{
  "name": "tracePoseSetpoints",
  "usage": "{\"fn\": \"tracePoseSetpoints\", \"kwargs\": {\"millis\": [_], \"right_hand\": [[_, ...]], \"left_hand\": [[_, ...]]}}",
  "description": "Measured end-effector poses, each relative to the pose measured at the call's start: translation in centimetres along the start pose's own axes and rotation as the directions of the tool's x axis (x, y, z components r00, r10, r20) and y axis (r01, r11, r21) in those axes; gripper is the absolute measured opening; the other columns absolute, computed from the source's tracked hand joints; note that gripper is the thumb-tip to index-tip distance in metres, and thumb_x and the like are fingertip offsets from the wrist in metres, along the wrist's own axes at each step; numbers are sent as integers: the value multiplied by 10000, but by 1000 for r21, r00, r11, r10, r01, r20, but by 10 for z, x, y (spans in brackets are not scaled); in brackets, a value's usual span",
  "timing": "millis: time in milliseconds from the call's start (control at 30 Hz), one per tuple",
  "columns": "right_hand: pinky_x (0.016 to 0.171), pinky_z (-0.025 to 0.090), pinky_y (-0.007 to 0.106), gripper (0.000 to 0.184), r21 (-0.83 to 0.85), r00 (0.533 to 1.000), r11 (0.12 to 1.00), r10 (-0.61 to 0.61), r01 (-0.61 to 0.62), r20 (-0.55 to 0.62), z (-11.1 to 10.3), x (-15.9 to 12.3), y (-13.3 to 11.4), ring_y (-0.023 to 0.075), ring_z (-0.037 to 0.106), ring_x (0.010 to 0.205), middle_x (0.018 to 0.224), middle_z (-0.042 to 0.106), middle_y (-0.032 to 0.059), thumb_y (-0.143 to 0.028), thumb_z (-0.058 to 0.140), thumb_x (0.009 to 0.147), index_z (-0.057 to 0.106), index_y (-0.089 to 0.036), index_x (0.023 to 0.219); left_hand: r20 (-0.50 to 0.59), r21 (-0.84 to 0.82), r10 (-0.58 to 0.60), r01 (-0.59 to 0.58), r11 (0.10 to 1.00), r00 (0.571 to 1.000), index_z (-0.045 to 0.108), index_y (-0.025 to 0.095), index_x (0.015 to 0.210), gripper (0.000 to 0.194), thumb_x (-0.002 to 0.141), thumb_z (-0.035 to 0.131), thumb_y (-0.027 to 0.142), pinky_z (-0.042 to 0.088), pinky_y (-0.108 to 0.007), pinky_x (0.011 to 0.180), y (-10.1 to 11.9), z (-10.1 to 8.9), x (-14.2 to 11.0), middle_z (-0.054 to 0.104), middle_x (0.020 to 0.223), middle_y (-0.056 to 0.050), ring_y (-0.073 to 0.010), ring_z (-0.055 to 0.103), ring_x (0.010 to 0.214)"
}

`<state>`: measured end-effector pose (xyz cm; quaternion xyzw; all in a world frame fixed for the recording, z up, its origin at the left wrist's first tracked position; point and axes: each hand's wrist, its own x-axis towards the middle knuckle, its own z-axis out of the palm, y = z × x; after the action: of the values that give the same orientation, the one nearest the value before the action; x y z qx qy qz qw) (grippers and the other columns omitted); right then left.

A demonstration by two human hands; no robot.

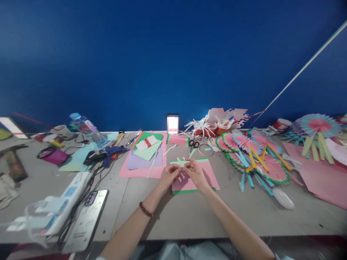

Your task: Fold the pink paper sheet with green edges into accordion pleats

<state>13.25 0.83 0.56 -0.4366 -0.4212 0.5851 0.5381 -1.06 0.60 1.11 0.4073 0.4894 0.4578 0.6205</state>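
Observation:
Above a pink sheet of paper (184, 185) with green edge strips, my two hands meet at the middle of the table. My left hand (170, 177) is closed in a pinch at the left part of a pale green paper strip (180, 162). Closed as well, my right hand (196, 174) pinches the strip's right part, its fingertips close to the left hand's. The fingers partly cover the strip. Just behind the hands lie black-handled scissors (193, 144) and a pleated pink paper piece (177, 140) with green edges.
Stacked coloured paper (129, 172) lies left of my hands, paper fans (273, 168) at the right. Further left are a glue gun (110, 153), a water bottle (88, 128), a power strip (71, 195) and a phone (86, 220). Another phone (172, 124) stands against the blue wall.

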Motion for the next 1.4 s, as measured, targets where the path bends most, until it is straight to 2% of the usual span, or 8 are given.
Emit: {"fn": "tracePoseSetpoints", "kwargs": {"millis": [300, 433, 567, 733, 900, 1033, 1233, 1400], "right_hand": [[529, 380, 246, 468, 89, 999, 996, 31, -30, -13, 0, -1, 2, 111, 517, 570, 691, 606, -55, -367, 836, 625, 582, -243, 998], [511, 371, 239, 488, 138, 997, 988, 68, -65, -20, 2, -1, 3, 103, 508, 549, 697, 604, -61, -388, 838, 612, 574, -245, 997], [512, 374, 246, 478, 138, 996, 988, 79, -73, -41, 2, -1, 2, 112, 512, 555, 684, 591, -57, -405, 841, 588, 586, -251, 961], [540, 389, 267, 335, 15, 993, 999, 35, -33, -109, 0, -1, -5, 118, 489, 569, 633, 554, -31, -494, 782, 649, 613, -222, 750], [611, 442, 287, 324, -213, 994, 973, -99, 86, -54, -2, -1, -7, 148, 550, 655, 725, 615, 9, -513, 740, 688, 634, -207, 704], [660, 483, 289, 237, -343, 977, 916, -212, 207, 22, -4, -1, -3, 164, 597, 735, 821, 650, 34, -442, 683, 756, 648, -212, 711], [616, 486, 284, 227, -393, 981, 900, -187, 190, 46, -6, 0, 0, 164, 595, 691, 782, 663, 28, -439, 664, 768, 647, -217, 724], [584, 455, 287, 246, -395, 994, 913, -106, 103, 15, -7, 0, 0, 157, 569, 625, 711, 659, 24, -452, 681, 734, 655, -207, 730]], "left_hand": [[33, 72, 146, -148, 986, 989, 690, 167, 687, 345, 691, 766, 503, 390, -233, 479, 4, 3, -6, 618, 554, -3, -126, 547, 505], [-25, 67, 204, -202, 977, 979, 706, 167, 689, 298, 688, 785, 455, 446, -246, 543, 0, 2, -5, 661, 629, -25, -146, 591, 593], [-73, 27, 192, -190, 981, 979, 712, 158, 698, 296, 644, 828, 424, 469, -242, 565, -6, 0, -2, 687, 674, -32, -139, 603, 603], [-107, 14, 154, -154, 988, 982, 730, 144, 718, 336, 607, 844, 441, 443, -222, 505, -9, -3, 2, 689, 654, -30, -117, 573, 540], [-110, 83, 162, -154, 985, 981, 732, 150, 721, 351, 622, 809, 478, 378, -210, 420, -7, -5, 2, 663, 596, -11, -104, 525, 455], [-83, 143, 215, -201, 969, 973, 731, 160, 715, 276, 669, 755, 431, 406, -223, 463, -4, -5, 0, 687, 641, -25, -126, 563, 519], [-56, 209, 310, -292, 933, 949, 727, 169, 686, 182, 691, 694, 348, 495, -265, 642, -1, -5, -1, 740, 745, -59, -179, 652, 703], [-39, 236, 312, -295, 926, 949, 723, 168, 688, 194, 701, 687, 358, 499, -263, 639, -2, -7, 0, 746, 760, -66, -185, 660, 711]]}}
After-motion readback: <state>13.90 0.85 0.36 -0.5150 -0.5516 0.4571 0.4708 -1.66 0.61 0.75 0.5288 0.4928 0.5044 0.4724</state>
